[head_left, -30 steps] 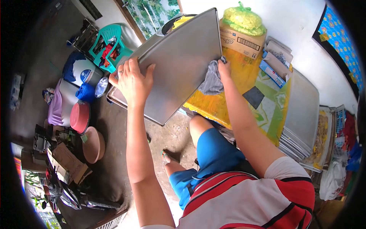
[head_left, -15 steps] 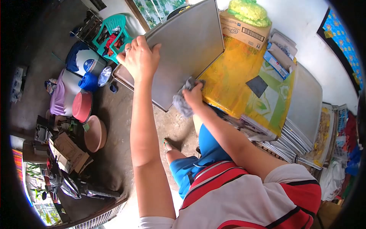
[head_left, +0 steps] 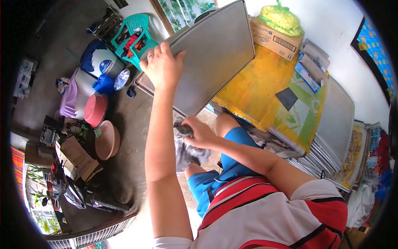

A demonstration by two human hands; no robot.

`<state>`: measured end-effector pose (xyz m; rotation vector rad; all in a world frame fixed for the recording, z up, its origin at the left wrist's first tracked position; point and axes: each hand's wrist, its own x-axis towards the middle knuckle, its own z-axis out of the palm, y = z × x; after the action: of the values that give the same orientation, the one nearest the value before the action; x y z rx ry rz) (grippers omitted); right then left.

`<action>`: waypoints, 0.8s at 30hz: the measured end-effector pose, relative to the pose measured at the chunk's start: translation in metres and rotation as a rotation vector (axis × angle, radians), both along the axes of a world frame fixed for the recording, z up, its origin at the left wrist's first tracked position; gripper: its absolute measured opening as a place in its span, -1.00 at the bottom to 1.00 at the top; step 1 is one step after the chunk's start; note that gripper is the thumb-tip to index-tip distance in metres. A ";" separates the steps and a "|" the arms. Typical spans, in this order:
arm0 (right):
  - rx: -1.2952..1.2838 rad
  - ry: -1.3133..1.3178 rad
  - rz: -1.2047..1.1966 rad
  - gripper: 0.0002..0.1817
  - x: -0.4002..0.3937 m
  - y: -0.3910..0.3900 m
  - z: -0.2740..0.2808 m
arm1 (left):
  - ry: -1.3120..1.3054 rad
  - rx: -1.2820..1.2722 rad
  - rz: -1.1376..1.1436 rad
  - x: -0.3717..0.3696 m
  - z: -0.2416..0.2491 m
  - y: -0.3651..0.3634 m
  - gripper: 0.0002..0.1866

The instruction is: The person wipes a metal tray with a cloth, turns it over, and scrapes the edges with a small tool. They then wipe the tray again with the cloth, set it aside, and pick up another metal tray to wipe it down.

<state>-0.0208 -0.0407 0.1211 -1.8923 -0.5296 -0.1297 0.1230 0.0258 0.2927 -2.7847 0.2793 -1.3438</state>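
A large flat metal tray is held up on its side, tilted, with one edge near the yellow table cover. My left hand is closed over its upper left edge, a ring on one finger. At the tray's lower corner, my right hand grips a bunched grey rag. Part of the rag hangs down below the fingers. Some of the tray's left rim is hidden behind my left hand and forearm.
The table with its yellow cover bears a cardboard box, a yellow bag and a dark square piece. Stacked metal trays lean at the right. A green chair, basins and a motorbike stand left.
My right hand has moved the rag down and left from the tray's edge by the table to its lower corner. My left hand still grips the tray. The whole view has shifted slightly.
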 end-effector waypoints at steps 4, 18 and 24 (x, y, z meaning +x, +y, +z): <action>0.240 -0.421 -0.148 -0.55 0.035 -0.072 0.037 | -0.013 -0.028 -0.032 0.006 -0.011 0.021 -0.43; 0.846 -0.231 -0.908 -0.21 0.235 -0.244 -0.003 | -0.071 -0.111 -0.132 0.024 -0.029 0.052 -0.42; 0.317 -0.346 -0.944 -0.08 0.183 -0.081 -0.012 | -0.031 -0.083 -0.083 0.027 -0.018 0.034 -0.40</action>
<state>0.1627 -0.1222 0.1089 -1.6653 0.1999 -1.1014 0.1499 0.0597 0.2751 -2.8459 0.3495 -1.4483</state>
